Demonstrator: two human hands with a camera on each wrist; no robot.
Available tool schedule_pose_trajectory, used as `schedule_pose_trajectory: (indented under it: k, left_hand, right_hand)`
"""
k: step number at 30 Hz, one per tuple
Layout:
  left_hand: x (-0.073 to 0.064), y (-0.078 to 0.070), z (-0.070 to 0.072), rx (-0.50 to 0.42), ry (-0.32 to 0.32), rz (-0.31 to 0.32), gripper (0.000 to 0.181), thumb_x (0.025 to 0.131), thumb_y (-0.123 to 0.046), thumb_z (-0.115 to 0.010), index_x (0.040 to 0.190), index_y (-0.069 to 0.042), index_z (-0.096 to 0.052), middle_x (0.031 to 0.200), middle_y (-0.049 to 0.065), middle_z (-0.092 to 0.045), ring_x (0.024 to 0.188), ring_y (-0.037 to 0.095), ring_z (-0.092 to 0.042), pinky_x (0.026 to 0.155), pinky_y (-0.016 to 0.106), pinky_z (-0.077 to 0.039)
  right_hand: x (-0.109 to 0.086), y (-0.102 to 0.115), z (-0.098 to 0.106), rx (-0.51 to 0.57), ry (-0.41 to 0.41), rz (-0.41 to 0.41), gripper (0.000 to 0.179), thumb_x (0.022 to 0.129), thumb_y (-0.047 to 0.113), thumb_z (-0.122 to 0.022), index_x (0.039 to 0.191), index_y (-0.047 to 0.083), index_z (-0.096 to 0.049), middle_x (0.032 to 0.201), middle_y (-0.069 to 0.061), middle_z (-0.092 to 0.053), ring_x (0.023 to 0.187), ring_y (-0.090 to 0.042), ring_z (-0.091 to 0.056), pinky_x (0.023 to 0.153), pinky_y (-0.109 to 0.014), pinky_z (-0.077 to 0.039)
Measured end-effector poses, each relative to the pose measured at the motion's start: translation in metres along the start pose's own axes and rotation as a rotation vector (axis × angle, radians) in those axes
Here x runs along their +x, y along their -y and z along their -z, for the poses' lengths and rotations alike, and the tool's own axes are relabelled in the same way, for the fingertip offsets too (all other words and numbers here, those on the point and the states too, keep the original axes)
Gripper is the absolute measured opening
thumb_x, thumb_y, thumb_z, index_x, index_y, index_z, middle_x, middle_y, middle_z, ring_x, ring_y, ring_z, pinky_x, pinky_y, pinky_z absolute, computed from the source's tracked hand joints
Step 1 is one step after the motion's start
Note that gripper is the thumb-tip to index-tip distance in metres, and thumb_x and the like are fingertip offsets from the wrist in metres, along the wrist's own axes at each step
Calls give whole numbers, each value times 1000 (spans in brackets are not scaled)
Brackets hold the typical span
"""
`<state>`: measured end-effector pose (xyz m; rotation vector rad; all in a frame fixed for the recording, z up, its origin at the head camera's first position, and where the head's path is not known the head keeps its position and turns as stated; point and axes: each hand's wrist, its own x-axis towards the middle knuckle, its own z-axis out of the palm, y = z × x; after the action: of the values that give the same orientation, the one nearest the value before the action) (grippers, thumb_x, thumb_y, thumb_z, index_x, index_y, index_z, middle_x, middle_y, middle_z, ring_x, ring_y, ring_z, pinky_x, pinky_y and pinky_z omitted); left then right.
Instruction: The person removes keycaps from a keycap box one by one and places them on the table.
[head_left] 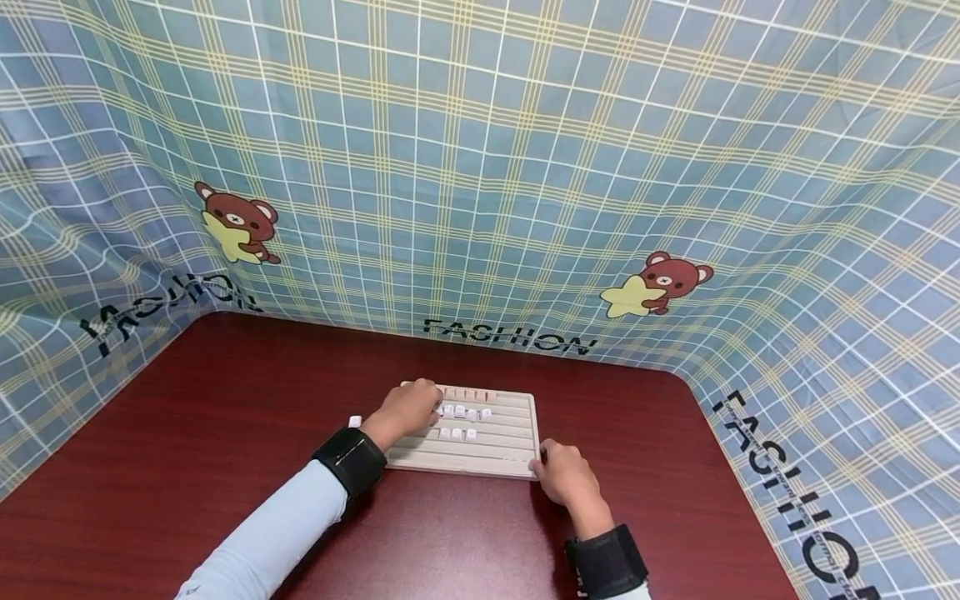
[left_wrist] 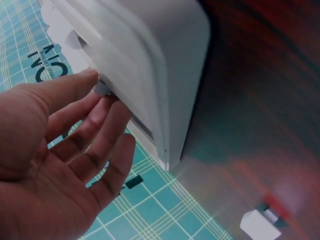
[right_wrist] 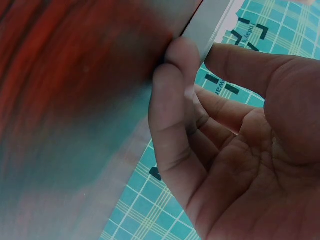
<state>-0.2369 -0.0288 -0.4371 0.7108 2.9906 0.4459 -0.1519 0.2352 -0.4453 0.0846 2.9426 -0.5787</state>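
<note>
A pale, ridged rectangular board lies on the dark red table. My left hand reaches over its left part. In the left wrist view, thumb and fingertips pinch a small white piece at the board's surface. At the near right corner, my right hand grips the board's edge between thumb and fingers. Small white keycap-like pieces stand in two rows on the board, with a row of pale orange ones along the far side. The left hand hides part of these rows.
One loose white piece lies on the table left of the board, close to my left wrist. A blue checked cloth with bears and lettering rises behind the table and along both sides.
</note>
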Motion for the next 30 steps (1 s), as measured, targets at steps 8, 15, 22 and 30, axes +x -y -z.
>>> schedule_pose_trajectory:
  k: [8, 15, 22, 30]
  left_hand:
    - [1, 0, -1, 5, 2, 6, 4, 87, -12, -73, 86, -8, -71, 84, 6, -65, 76, 20, -62, 64, 39, -50]
    - [0, 0, -3, 20, 9, 16, 4, 87, -12, -72, 88, -9, -70, 87, 6, -65, 79, 22, -64, 65, 40, -52]
    - [-2, 1, -2, 36, -11, 4, 4, 87, -10, -72, 85, -10, -69, 85, 4, -63, 78, 22, -63, 63, 39, -51]
    - [-16, 12, 14, 68, -53, 1, 2, 87, -11, -71, 87, -9, -71, 84, 4, -61, 74, 18, -62, 58, 35, -48]
  right_hand:
    - [0, 0, 0, -9, -2, 4, 32, 93, 22, -65, 119, 4, -63, 111, -18, -67, 92, -31, -66, 70, -44, -51]
    - [0, 0, -1, -16, -10, -1, 32, 93, 23, -65, 119, 4, -64, 110, -19, -67, 91, -30, -66, 69, -44, -51]
    - [0, -1, -2, -16, -3, 1, 32, 93, 23, -65, 119, 4, -63, 109, -18, -67, 89, -29, -66, 68, -42, -50]
    - [0, -1, -1, -13, 1, 4, 31, 93, 23, -65, 118, 5, -63, 107, -16, -67, 83, -25, -63, 65, -40, -48]
